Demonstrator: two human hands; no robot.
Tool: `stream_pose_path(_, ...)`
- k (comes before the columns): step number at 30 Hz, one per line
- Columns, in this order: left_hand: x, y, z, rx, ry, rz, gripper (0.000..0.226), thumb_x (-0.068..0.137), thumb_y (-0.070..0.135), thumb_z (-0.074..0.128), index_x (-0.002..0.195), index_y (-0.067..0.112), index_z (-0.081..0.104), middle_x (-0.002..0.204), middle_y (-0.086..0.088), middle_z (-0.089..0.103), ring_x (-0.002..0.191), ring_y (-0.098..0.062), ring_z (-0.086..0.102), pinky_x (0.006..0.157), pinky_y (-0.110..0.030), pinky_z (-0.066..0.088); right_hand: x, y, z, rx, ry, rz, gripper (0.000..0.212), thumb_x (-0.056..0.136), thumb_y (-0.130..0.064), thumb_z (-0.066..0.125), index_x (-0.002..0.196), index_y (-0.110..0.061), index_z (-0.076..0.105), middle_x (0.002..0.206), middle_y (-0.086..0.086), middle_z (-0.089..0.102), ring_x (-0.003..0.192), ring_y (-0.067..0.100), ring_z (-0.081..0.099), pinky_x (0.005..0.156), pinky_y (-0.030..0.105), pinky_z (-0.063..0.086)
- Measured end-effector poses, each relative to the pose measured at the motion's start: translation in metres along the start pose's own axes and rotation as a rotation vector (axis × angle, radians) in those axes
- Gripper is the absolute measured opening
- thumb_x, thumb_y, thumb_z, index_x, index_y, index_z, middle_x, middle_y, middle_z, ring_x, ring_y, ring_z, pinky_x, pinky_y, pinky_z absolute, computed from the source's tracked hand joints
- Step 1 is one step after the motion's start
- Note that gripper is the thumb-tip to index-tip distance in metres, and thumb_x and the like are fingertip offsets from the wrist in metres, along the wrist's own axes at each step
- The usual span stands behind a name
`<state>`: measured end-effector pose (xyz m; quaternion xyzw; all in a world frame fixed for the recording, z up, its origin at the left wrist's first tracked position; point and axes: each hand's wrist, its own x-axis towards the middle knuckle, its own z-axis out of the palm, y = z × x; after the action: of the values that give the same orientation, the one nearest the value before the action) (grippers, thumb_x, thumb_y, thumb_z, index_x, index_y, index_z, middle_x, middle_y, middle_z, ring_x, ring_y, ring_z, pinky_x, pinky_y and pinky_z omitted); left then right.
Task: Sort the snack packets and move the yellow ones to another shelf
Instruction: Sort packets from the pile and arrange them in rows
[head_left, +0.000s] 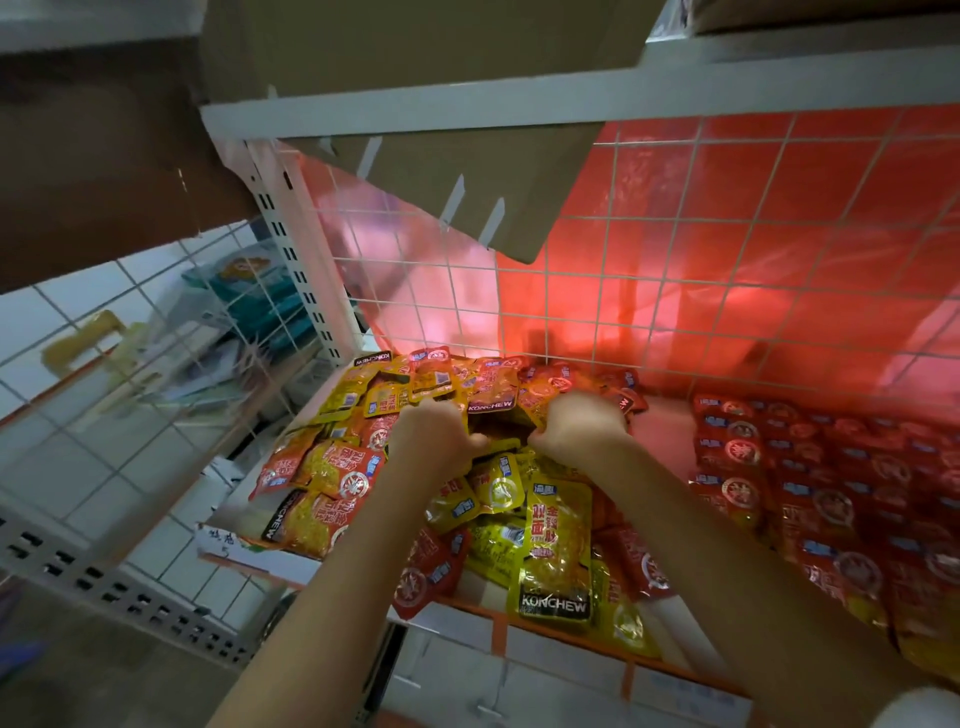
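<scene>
Head view: both hands are deep in a mixed pile of yellow and red packets on the shelf. Step in hand looks like sorting, gathering yellow ones out of the heap. Left hand is curled, fingers clenched round packets at the pile's middle; exactly which packet, can't tell. Right hand is curled too, pinching the edge of a dark-windowed packet marked KONCHEW that sits between the two hands. Both forearms reach forward and up from the bottom edge, wrists bent down into the heap, hands near each other.

Yellow packets lie mostly left and front of the pile, one big yellow packet hanging over the front lip. Red packets already sit in neat rows on the shelf's right side, apart from the heap.

Next move likely: lift the gripped bunch clear, check that no red ones ride along, carry to another shelf. Slippery foil, loose stack, so stragglers may slide off the front.

Wire grid backs the shelf.
</scene>
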<state>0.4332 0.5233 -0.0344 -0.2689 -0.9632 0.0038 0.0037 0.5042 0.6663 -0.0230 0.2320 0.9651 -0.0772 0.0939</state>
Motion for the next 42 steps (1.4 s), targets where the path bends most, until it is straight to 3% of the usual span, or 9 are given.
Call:
stream_pose_path(5, -0.011, -0.006, -0.009, -0.124, -0.012, -0.066, 0.028, 0.085, 0.027, 0.058, 0.07, 0.009, 0.043, 0.07, -0.001, 0.045, 0.074, -0.024, 0.053, 0.058, -0.026, 0.037, -0.012, 0.003, -0.002, 0.019, 0.064, -0.053, 0.034, 0.091, -0.028, 0.046, 0.063, -0.01, 0.044, 0.066, 0.001, 0.044, 0.066, 0.02, 0.047, 0.058, 0.026, 0.038)
stream_pose_path(10, -0.017, -0.021, -0.014, -0.265, -0.004, -0.12, 0.017, 0.084, 0.013, 0.055, 0.096, 0.003, 0.061, 0.089, -0.012, 0.063, 0.085, -0.03, 0.061, 0.062, -0.027, 0.038, -0.019, 0.009, -0.001, 0.054, 0.148, -0.063, 0.019, 0.093, -0.017, 0.043, 0.096, -0.007, 0.058, 0.095, 0.009, 0.06, 0.088, 0.028, 0.058, 0.068, 0.03, 0.042)
stream_pose_path(16, -0.029, -0.037, -0.022, -0.56, 0.167, -0.196, 0.034, 0.093, 0.023, 0.054, 0.124, 0.01, 0.057, 0.104, -0.012, 0.068, 0.082, -0.023, 0.059, 0.068, -0.028, 0.042, -0.027, 0.02, -0.005, 0.366, 0.306, -0.159, 0.03, 0.089, -0.02, 0.047, 0.062, -0.01, 0.039, 0.059, 0.004, 0.043, 0.063, 0.027, 0.047, 0.055, 0.03, 0.032)
stream_pose_path(20, -0.037, -0.038, -0.028, -0.898, 0.181, -0.243, 0.04, 0.091, 0.028, 0.059, 0.129, 0.014, 0.056, 0.11, -0.008, 0.067, 0.088, -0.023, 0.063, 0.067, -0.029, 0.046, -0.041, 0.021, -0.012, 0.586, 0.216, -0.215, 0.037, 0.093, -0.019, 0.048, 0.059, -0.006, 0.048, 0.055, 0.008, 0.046, 0.056, 0.02, 0.044, 0.052, 0.026, 0.029)
stream_pose_path(24, -0.05, -0.033, -0.031, -1.161, 0.138, -0.273, 0.02, 0.091, 0.023, 0.06, 0.111, 0.024, 0.06, 0.084, 0.008, 0.063, 0.072, -0.006, 0.059, 0.059, -0.02, 0.041, -0.059, 0.024, -0.002, 0.831, 0.053, -0.154, 0.033, 0.095, -0.027, 0.049, 0.068, -0.009, 0.053, 0.061, -0.001, 0.045, 0.058, 0.012, 0.042, 0.057, 0.025, 0.029)
stream_pose_path(29, -0.064, -0.017, -0.025, -1.361, 0.009, -0.292, 0.022, 0.086, 0.018, 0.063, 0.107, 0.015, 0.068, 0.092, -0.009, 0.071, 0.085, -0.03, 0.067, 0.083, -0.046, 0.053, -0.082, 0.029, 0.015, 1.063, -0.034, -0.111, 0.022, 0.095, -0.03, 0.05, 0.083, -0.019, 0.065, 0.078, -0.006, 0.064, 0.076, 0.008, 0.059, 0.066, 0.017, 0.04)
stream_pose_path(33, -0.066, -0.003, -0.017, -1.433, -0.058, -0.293, 0.016, 0.084, 0.014, 0.065, 0.076, 0.028, 0.065, 0.078, -0.004, 0.069, 0.078, -0.028, 0.066, 0.085, -0.046, 0.052, -0.096, 0.038, 0.03, 1.121, -0.066, -0.058, 0.029, 0.091, -0.044, 0.053, 0.093, -0.02, 0.07, 0.099, 0.005, 0.072, 0.098, 0.025, 0.066, 0.09, 0.039, 0.049)
stream_pose_path(38, -0.066, 0.016, -0.01, -1.494, -0.17, -0.188, 0.011, 0.089, 0.013, 0.062, 0.099, 0.015, 0.067, 0.082, -0.003, 0.07, 0.066, -0.014, 0.066, 0.067, -0.031, 0.057, -0.119, 0.052, 0.034, 1.248, -0.133, -0.081, 0.013, 0.089, -0.025, 0.06, 0.101, -0.025, 0.066, 0.1, -0.007, 0.071, 0.093, 0.012, 0.066, 0.075, 0.019, 0.05)
stream_pose_path(42, -0.059, 0.035, -0.007, -1.563, -0.27, -0.123, 0.028, 0.086, 0.018, 0.066, 0.111, 0.007, 0.061, 0.094, -0.006, 0.07, 0.072, -0.018, 0.067, 0.076, -0.038, 0.055, -0.14, 0.069, 0.037, 1.297, -0.137, -0.028, 0.029, 0.081, -0.019, 0.072, 0.109, -0.022, 0.065, 0.105, -0.003, 0.071, 0.098, 0.012, 0.066, 0.083, 0.032, 0.055)
